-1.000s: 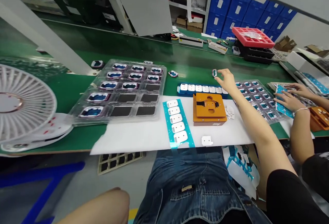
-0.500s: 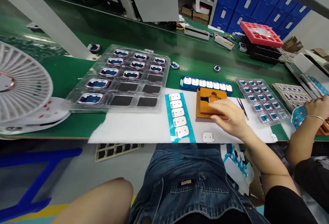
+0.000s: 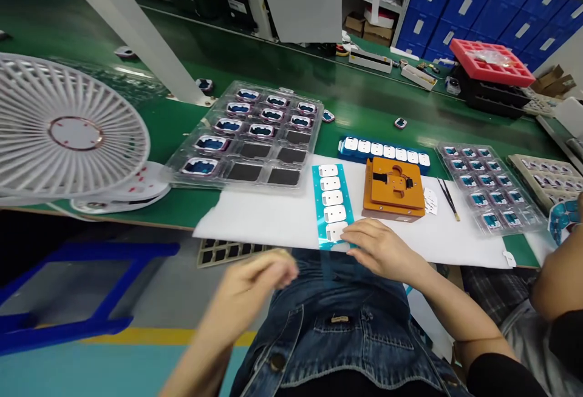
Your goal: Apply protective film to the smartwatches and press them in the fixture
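My right hand (image 3: 385,250) reaches over the front edge of the white foam sheet (image 3: 268,221). Its fingers are stretched out, with the fingertips at the lowest white sticker of a blue backing strip (image 3: 347,203). My left hand (image 3: 252,291) is in front of the table edge, fingers curled and smeared by motion; I cannot see whether it holds anything. Right of the strip stands an orange fixture block (image 3: 387,193) with a shaped recess and black inserts. White stickers (image 3: 430,201) lie beside it, then black tweezers (image 3: 449,198). Behind the block is a blue stack topped with white stickers (image 3: 382,151).
A clear tray (image 3: 291,186) with several watch-like frames stands left of the strip; another clear tray (image 3: 492,187) is at right. A white fan (image 3: 75,133) fills the left. A metal post (image 3: 136,33) rises behind it. A co-worker's arm (image 3: 558,272) is at far right.
My right hand has left the orange block and moved down and left to the sticker strip. My left hand has come into view from below. The view has turned slightly left.
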`<state>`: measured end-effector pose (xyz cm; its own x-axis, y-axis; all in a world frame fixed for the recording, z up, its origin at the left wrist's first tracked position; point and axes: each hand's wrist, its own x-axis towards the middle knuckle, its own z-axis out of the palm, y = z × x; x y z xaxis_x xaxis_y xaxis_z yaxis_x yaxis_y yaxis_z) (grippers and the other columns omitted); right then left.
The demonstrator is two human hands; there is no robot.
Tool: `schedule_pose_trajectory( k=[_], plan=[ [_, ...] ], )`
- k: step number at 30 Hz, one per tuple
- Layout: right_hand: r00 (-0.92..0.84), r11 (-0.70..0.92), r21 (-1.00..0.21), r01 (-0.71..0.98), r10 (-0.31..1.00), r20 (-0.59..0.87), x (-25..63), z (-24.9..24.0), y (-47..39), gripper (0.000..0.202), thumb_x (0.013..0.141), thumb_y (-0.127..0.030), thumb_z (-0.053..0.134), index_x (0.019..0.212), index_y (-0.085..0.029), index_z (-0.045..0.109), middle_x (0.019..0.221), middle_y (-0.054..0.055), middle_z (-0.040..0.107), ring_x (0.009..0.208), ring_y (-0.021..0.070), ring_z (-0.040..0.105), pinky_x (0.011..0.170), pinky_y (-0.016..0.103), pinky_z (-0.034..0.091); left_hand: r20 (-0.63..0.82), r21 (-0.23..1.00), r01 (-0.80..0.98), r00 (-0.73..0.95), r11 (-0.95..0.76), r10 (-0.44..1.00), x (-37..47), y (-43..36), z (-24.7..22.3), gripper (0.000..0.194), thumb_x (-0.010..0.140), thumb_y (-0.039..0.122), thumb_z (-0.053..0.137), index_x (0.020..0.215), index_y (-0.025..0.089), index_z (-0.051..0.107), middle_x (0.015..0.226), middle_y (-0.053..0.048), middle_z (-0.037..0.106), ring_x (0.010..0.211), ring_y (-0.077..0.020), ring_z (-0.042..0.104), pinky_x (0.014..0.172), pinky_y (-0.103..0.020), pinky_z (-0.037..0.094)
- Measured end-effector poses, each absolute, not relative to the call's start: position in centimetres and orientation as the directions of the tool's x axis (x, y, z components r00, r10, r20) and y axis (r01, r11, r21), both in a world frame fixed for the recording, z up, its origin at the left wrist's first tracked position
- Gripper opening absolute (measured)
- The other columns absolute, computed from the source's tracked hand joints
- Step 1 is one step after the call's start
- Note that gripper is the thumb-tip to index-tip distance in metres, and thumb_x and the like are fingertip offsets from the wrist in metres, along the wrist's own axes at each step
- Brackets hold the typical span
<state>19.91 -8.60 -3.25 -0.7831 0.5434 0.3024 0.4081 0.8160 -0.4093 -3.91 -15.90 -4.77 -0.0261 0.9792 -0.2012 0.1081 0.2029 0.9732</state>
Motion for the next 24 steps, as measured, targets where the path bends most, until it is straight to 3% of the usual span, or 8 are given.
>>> schedule_pose_trajectory(
  k=[3,8,10,14,19,24],
  plan=[
    [-0.779,0.797,-0.438,0.415,0.56,0.281,19.7,-3.5,-8.7,0.025,0.094,-0.024,0.047,0.113,-0.015,0.061,0.111,0.011,0.065,0.105,0.0217,0.058,0.09,0.04,0.052,-0.302,0.947,0.133,0.073,0.291,0.95,-1.4,-15.4,-6.9,0.028,0.07,0.045,0.066,0.073,0.017,0.069,0.061,-0.001,0.063,0.058,-0.0143,0.053,0.057,-0.025,0.043],
    [-0.78,0.797,-0.46,0.391,0.552,0.293,19.3,-3.2,-9.2,0.024,0.093,-0.021,0.048,0.113,-0.016,0.061,0.116,0.011,0.065,0.111,0.0223,0.057,0.093,0.042,0.051,-0.336,0.94,0.01,0.194,0.341,0.922,0.7,-16.0,-8.1,0.04,0.075,0.051,0.062,0.056,0.016,0.058,0.05,0.002,0.05,0.051,-0.0109,0.044,0.053,-0.023,0.038],
    [-0.786,0.79,-0.475,0.388,0.553,0.278,19.1,-3.3,-9.4,0.022,0.093,-0.02,0.049,0.11,-0.015,0.062,0.11,0.011,0.067,0.104,0.0215,0.059,0.088,0.04,0.053,-0.371,0.922,-0.022,0.236,0.387,0.898,0.5,-16.3,-8.1,0.037,0.071,0.052,0.066,0.064,0.015,0.063,0.054,0.002,0.051,0.053,-0.0114,0.046,0.053,-0.023,0.039],
    [-0.786,0.782,-0.489,0.385,0.556,0.271,18.9,-3.9,-9.5,0.016,0.092,-0.018,0.051,0.101,-0.015,0.064,0.097,0.01,0.069,0.092,0.02,0.061,0.081,0.035,0.053,-0.378,0.911,-0.124,0.127,0.393,0.917,0.6,-16.5,-8.7,0.036,0.071,0.047,0.069,0.084,0.014,0.069,0.068,-0.001,0.059,0.063,-0.013,0.049,0.06,-0.024,0.041],
    [-0.748,0.759,-0.52,0.391,0.591,0.301,18.6,-4.5,-9.3,0.01,0.086,-0.016,0.06,0.095,-0.015,0.064,0.09,0.008,0.068,0.087,0.0194,0.059,0.077,0.033,0.051,-0.317,0.932,-0.178,0.029,0.317,0.948,1.7,-16.0,-9.3,0.03,0.073,0.042,0.067,0.086,0.014,0.071,0.067,-0.001,0.058,0.07,-0.0158,0.052,0.068,-0.026,0.042],
    [-0.701,0.704,-0.468,0.534,0.678,0.221,17.2,-4.7,-9.7,0.009,0.077,-0.011,0.065,0.083,-0.016,0.064,0.085,0.007,0.067,0.083,0.0201,0.058,0.075,0.032,0.049,-0.302,0.944,-0.135,0.007,0.3,0.953,1.7,-15.7,-8.7,0.027,0.072,0.039,0.067,0.083,0.015,0.074,0.07,-0.002,0.063,0.07,-0.0164,0.053,0.069,-0.027,0.044]
  ],
)
